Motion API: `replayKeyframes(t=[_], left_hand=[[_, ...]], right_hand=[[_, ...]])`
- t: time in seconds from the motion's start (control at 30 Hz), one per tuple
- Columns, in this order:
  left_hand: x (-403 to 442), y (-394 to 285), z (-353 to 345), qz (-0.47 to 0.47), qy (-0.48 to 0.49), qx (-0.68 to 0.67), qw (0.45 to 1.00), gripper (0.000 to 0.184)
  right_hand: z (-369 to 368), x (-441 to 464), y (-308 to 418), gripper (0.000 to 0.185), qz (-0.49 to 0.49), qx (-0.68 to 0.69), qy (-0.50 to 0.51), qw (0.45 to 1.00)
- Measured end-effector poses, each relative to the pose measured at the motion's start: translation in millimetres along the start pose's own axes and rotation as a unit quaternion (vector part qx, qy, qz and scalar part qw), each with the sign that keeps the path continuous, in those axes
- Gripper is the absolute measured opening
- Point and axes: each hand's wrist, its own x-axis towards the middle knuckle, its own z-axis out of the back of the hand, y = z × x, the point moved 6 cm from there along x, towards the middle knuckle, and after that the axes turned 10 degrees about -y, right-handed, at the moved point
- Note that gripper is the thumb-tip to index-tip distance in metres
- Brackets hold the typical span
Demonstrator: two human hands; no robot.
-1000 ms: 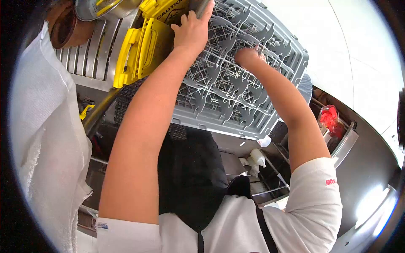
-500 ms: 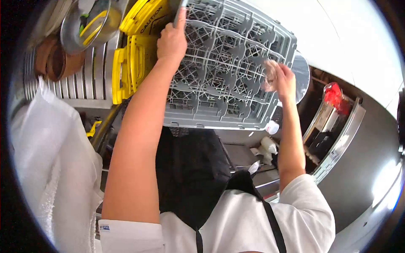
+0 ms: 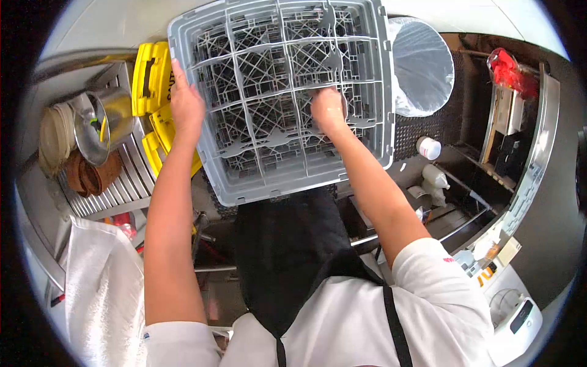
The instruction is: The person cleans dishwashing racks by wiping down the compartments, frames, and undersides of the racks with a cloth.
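Head view. Grey rack (image 3: 287, 186) at 12 o'clock, slightly tilted. Left hand (image 3: 187, 107) grips its 9 o'clock rim, one finger extended along the edge, yellow caution sign (image 3: 162, 70) just beside. Right hand (image 3: 329, 110) is over the grid at the rack's 3 o'clock, blurred, fingers curled; cannot tell whether it holds anything. Film-covered round container (image 3: 422, 67) near the rack, at 1 to 2 o'clock in view.
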Motion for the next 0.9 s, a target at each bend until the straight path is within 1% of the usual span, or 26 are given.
replayKeyframes(t=[0.03,0.07,0.13,0.2,0.27,0.3,0.37,0.4,0.47,0.53,0.6,0.63,0.67,0.7,0.73,0.77,0.8,0.87,0.9], left_hand=[[0.3,0.4,-1.2,0.0,-0.002,0.0,1.0,0.08],[-1.4,1.2,-1.9,0.002,-0.002,-0.001,1.0,0.08],[-2.0,-1.0,0.5,-0.003,0.005,0.004,1.0,0.08],[-3.1,-2.3,2.0,0.0,0.013,0.008,1.0,0.08],[-1.2,-3.1,1.3,0.006,0.019,0.01,1.0,0.08],[0.8,-4.0,0.2,-0.008,0.011,0.0,1.0,0.08],[-0.9,0.9,-1.3,-0.03,-0.002,-0.014,0.999,0.081],[-0.2,2.6,-0.1,-0.023,0.001,-0.009,1.0,0.081],[0.0,-0.4,-0.6,-0.01,0.008,-0.001,1.0,0.081],[-1.9,-2.6,2.6,-0.01,0.016,-0.003,1.0,0.081],[-0.2,-5.0,2.3,-0.013,0.016,-0.008,1.0,0.081],[0.8,-3.4,0.9,-0.014,0.015,-0.008,1.0,0.081],[0.9,-0.2,0.3,-0.016,0.016,-0.005,1.0,0.081],[0.3,0.0,2.6,-0.014,0.017,-0.004,1.0,0.081],[-0.1,-1.6,3.4,-0.013,0.017,-0.004,1.0,0.081],[-0.6,-4.4,3.4,-0.012,0.017,-0.006,1.0,0.081],[-1.8,-4.5,2.3,-0.014,0.019,-0.005,1.0,0.081],[1.4,-1.9,0.4,-0.023,0.02,-0.001,1.0,0.081],[1.7,-1.9,1.2,-0.03,0.013,-0.004,0.999,0.081]], right_hand=[[-49.2,26.7,-5.4,0.037,0.078,-0.018,-0.106,0.991],[-40.5,11.6,2.6,0.039,0.087,-0.107,-0.175,0.975],[-51.4,5.8,11.1,0.041,0.071,-0.127,-0.216,0.965],[-107.1,29.8,-1.6,0.042,0.025,0.011,-0.159,0.987],[-73.8,21.0,4.0,0.041,0.017,0.004,-0.089,0.996],[-61.8,16.9,7.6,0.041,0.012,0.001,-0.054,0.998],[-52.1,25.4,6.2,0.034,0.035,0.015,0.028,0.999],[-78.1,34.3,-6.6,0.031,-0.008,0.049,-0.061,0.997],[-70.8,23.9,-12.7,0.029,-0.097,0.115,-0.15,0.977],[-61.2,19.0,-13.6,0.035,-0.152,0.222,-0.174,0.947],[-56.1,16.0,-6.4,0.046,-0.194,0.327,-0.208,0.901],[-27.9,-0.7,7.3,0.053,-0.181,0.323,-0.339,0.865],[-61.5,18.6,11.4,0.066,-0.199,0.279,-0.18,0.922],[-67.8,23.7,16.5,0.065,-0.164,0.214,-0.096,0.958],[-74.2,27.0,22.1,0.065,-0.115,0.15,-0.017,0.982],[-75.8,23.0,17.3,0.066,-0.11,0.132,-0.009,0.985],[-48.3,7.4,20.9,0.066,-0.105,0.115,-0.001,0.988],[-39.6,9.2,16.3,0.067,-0.109,0.135,-0.058,0.983],[-56.2,19.6,15.5,0.069,-0.097,0.123,-0.077,0.985]])
